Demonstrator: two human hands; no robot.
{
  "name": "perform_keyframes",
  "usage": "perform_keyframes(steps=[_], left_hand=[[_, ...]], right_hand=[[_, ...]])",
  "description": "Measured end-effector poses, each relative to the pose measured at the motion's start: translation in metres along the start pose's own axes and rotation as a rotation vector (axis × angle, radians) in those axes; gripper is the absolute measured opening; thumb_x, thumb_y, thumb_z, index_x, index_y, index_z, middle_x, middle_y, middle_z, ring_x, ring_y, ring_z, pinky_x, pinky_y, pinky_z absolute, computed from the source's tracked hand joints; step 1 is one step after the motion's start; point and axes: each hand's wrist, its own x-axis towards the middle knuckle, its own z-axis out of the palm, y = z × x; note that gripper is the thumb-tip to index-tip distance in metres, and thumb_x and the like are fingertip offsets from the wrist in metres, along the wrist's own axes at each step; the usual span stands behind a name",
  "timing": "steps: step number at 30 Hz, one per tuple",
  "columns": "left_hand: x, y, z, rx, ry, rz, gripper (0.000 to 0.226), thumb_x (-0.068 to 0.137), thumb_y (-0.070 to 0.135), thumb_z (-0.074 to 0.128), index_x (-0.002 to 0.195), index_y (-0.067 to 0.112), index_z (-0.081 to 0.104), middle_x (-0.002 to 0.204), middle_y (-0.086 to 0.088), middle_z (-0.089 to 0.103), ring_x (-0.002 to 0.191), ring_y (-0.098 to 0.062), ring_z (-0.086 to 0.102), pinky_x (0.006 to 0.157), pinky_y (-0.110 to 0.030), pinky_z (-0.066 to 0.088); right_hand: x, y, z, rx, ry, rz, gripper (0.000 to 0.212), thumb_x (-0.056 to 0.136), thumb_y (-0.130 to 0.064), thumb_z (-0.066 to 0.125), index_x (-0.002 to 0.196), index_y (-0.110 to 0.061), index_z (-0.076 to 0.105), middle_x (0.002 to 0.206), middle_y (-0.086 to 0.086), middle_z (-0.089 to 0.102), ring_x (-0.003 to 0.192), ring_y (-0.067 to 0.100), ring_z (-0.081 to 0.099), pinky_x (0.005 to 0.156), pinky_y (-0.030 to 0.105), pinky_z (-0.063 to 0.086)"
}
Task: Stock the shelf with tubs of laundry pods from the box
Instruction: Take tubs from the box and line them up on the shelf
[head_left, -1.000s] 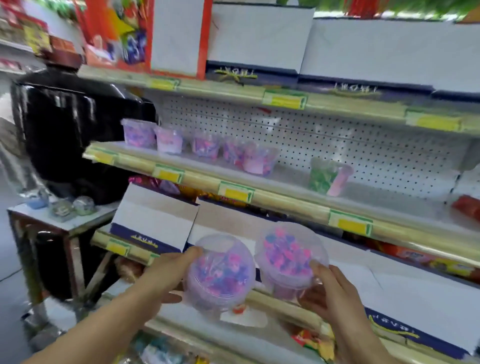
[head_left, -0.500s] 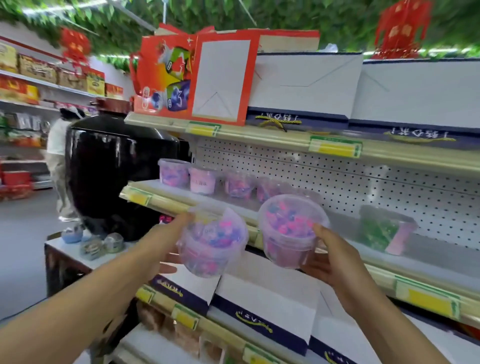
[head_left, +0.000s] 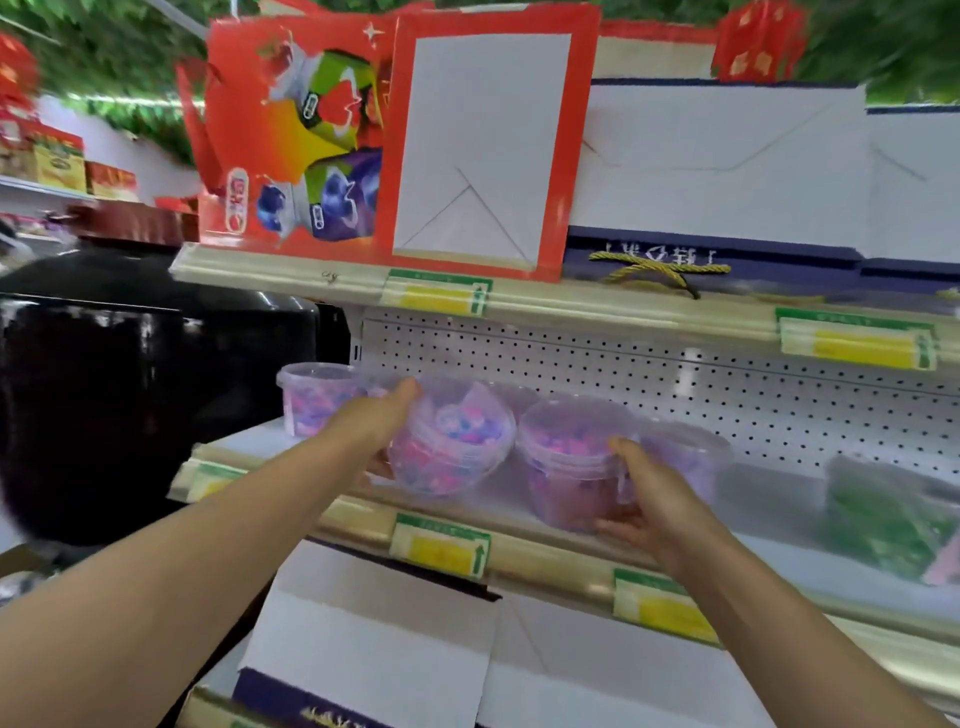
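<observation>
My left hand (head_left: 371, 423) grips a clear tub of pink and blue laundry pods (head_left: 452, 441), tilted toward me over the middle shelf (head_left: 249, 441). My right hand (head_left: 649, 499) holds a second tub of pods (head_left: 566, 467), upright and low over the shelf's front part. Behind them stand more tubs in a row: one at the left end (head_left: 311, 397) and one to the right (head_left: 685, 457), others partly hidden by my hands. The box is out of view.
A green packet (head_left: 878, 514) lies on the same shelf at the right. A white pegboard (head_left: 675, 384) backs the shelf. Red and white gift boxes (head_left: 483, 145) stand on the shelf above. A large black jar (head_left: 130, 384) sits at the left. White boxes (head_left: 374, 644) fill the lower shelf.
Both hands have risen and moved forward with their tubs, from in front of the lower shelf up to the middle shelf. The view has tilted upward.
</observation>
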Motion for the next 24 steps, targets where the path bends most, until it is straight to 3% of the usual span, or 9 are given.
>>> perform_keyframes(steps=[2, 5, 8, 11, 13, 15, 19, 22, 24], left_hand=[[0.009, 0.003, 0.0, 0.086, -0.027, -0.009, 0.046, 0.091, 0.054, 0.038, 0.103, 0.014, 0.056, 0.078, -0.009, 0.063, 0.07, -0.023, 0.062, 0.066, -0.031, 0.04], [0.013, 0.003, -0.001, 0.192, -0.069, 0.04, 0.048, 0.096, 0.049, 0.03, 0.103, 0.009, 0.055, 0.086, -0.008, 0.059, 0.067, -0.016, 0.052, 0.051, -0.025, 0.028], [0.013, -0.005, -0.004, 0.202, -0.174, 0.069, 0.054, 0.094, 0.056, 0.031, 0.113, 0.011, 0.056, 0.109, -0.008, 0.058, 0.087, -0.019, 0.056, 0.066, -0.025, 0.039], [0.018, -0.025, -0.002, 0.316, -0.148, 0.241, 0.074, 0.084, 0.061, 0.05, 0.14, 0.016, 0.033, 0.136, -0.005, 0.047, 0.114, -0.024, 0.053, 0.087, -0.029, 0.037], [0.019, -0.033, 0.001, 0.451, -0.073, 0.413, 0.081, 0.079, 0.053, 0.064, 0.142, 0.027, 0.021, 0.138, -0.003, 0.046, 0.117, -0.027, 0.052, 0.093, -0.034, 0.042], [0.02, -0.035, 0.007, 0.588, -0.033, 0.498, 0.07, 0.079, 0.047, 0.065, 0.136, 0.035, 0.027, 0.127, -0.003, 0.052, 0.106, -0.027, 0.056, 0.089, -0.041, 0.048], [0.023, -0.033, 0.022, 0.73, 0.078, 0.576, 0.055, 0.087, 0.043, 0.058, 0.135, 0.031, 0.034, 0.109, -0.005, 0.056, 0.096, -0.026, 0.057, 0.072, -0.033, 0.046], [0.023, -0.036, 0.029, 0.801, 0.159, 0.62, 0.056, 0.087, 0.042, 0.058, 0.135, 0.027, 0.034, 0.118, -0.008, 0.055, 0.101, -0.03, 0.057, 0.074, -0.035, 0.045], [0.019, -0.043, 0.032, 0.872, 0.234, 0.686, 0.063, 0.082, 0.035, 0.063, 0.137, 0.025, 0.033, 0.134, -0.011, 0.044, 0.114, -0.033, 0.05, 0.087, -0.041, 0.043]], right_hand=[[0.006, 0.002, 0.005, -0.131, 0.063, -0.01, 0.032, 0.09, -0.048, 0.047, 0.092, -0.017, 0.054, 0.093, 0.007, 0.059, 0.096, 0.029, 0.058, 0.059, 0.032, 0.05], [-0.001, -0.002, 0.007, -0.435, 0.132, -0.091, 0.058, 0.091, -0.056, 0.035, 0.127, -0.012, 0.047, 0.114, 0.009, 0.059, 0.102, 0.028, 0.056, 0.087, 0.038, 0.046], [-0.015, -0.003, 0.005, -0.64, 0.179, -0.211, 0.054, 0.094, -0.046, 0.041, 0.13, -0.005, 0.042, 0.108, 0.007, 0.057, 0.097, 0.024, 0.051, 0.075, 0.027, 0.033], [-0.021, 0.005, 0.008, -0.764, 0.223, -0.353, 0.066, 0.088, -0.035, 0.055, 0.142, -0.019, 0.02, 0.099, 0.0, 0.057, 0.096, 0.027, 0.057, 0.077, 0.034, 0.043], [-0.017, 0.013, 0.009, -0.915, 0.263, -0.396, 0.062, 0.086, -0.031, 0.055, 0.14, -0.025, 0.024, 0.106, 0.006, 0.058, 0.097, 0.03, 0.059, 0.08, 0.039, 0.048], [-0.011, 0.014, 0.012, -0.977, 0.314, -0.42, 0.048, 0.087, -0.028, 0.053, 0.132, -0.023, 0.035, 0.11, 0.012, 0.058, 0.096, 0.032, 0.059, 0.079, 0.041, 0.05], [-0.004, 0.013, 0.016, -0.987, 0.343, -0.421, 0.043, 0.09, -0.022, 0.05, 0.131, -0.02, 0.037, 0.117, 0.013, 0.054, 0.098, 0.033, 0.057, 0.078, 0.04, 0.049], [-0.009, 0.016, 0.012, -1.118, 0.308, -0.446, 0.058, 0.089, -0.025, 0.053, 0.14, -0.019, 0.024, 0.131, 0.013, 0.042, 0.112, 0.034, 0.049, 0.084, 0.041, 0.045], [-0.018, 0.02, 0.006, -1.23, 0.334, -0.554, 0.073, 0.085, -0.023, 0.059, 0.145, -0.015, 0.018, 0.139, 0.015, 0.034, 0.121, 0.036, 0.043, 0.093, 0.041, 0.041]])
